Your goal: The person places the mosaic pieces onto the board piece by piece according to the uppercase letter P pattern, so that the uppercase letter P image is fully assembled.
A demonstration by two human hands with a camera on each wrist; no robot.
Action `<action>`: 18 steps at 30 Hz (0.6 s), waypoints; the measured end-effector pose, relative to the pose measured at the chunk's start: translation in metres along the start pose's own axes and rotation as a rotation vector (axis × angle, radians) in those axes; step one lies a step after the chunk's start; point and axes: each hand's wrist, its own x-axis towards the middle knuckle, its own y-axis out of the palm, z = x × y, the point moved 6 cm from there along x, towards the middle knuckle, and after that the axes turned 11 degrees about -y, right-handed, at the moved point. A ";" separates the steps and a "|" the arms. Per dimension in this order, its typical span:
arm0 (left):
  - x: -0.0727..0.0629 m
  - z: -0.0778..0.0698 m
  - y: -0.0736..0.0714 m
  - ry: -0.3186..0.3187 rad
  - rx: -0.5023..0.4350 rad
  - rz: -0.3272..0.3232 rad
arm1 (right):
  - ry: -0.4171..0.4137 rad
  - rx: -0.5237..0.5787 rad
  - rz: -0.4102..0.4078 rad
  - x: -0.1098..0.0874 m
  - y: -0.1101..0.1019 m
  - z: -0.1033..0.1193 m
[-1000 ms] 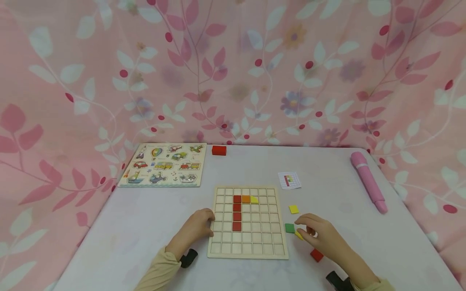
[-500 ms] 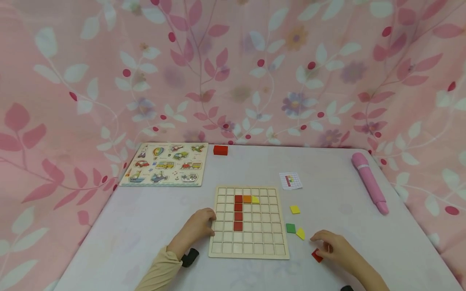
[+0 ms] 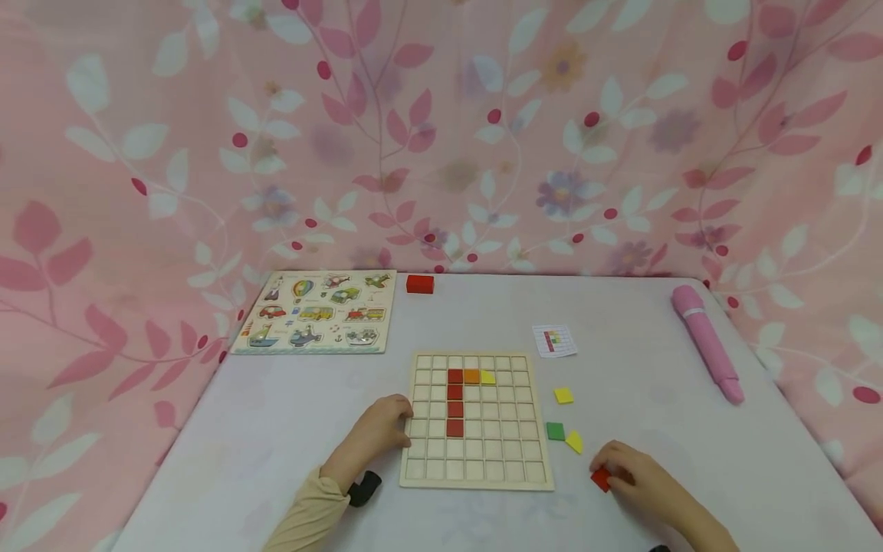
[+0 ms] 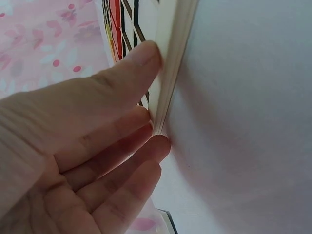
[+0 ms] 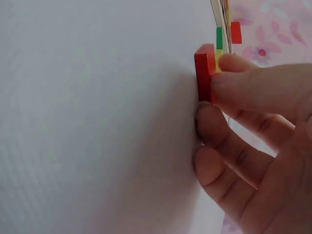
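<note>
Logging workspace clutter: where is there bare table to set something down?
Bare table lies between the picture puzzle and left hand, and between the paper card and pink wand. Crowded: between grid board and right hand, with green tile and yellow pieces.

The left hand (image 4: 83, 141), thumb and 4 fingers showing, touches the pale board (image 4: 171, 63) edge; blurry red tiles (image 4: 115, 14), apparently, beyond.

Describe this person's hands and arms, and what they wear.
The left hand and right hand are gloveless. A wrinkled beige sleeve and rounded black wrist piece show on the left; the right forearm is bare, beside a black edge.
</note>
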 end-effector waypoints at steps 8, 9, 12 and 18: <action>0.000 0.001 0.001 0.009 -0.002 0.002 | 0.090 0.051 0.123 -0.002 0.007 -0.001; 0.000 0.001 0.001 0.007 0.000 0.002 | 0.113 0.057 0.139 -0.002 0.008 -0.002; 0.000 0.003 0.001 0.005 0.003 0.000 | 0.153 0.054 0.162 0.000 0.009 -0.004; 0.000 0.002 0.001 -0.007 0.001 0.001 | 0.157 0.028 0.140 0.002 0.007 -0.007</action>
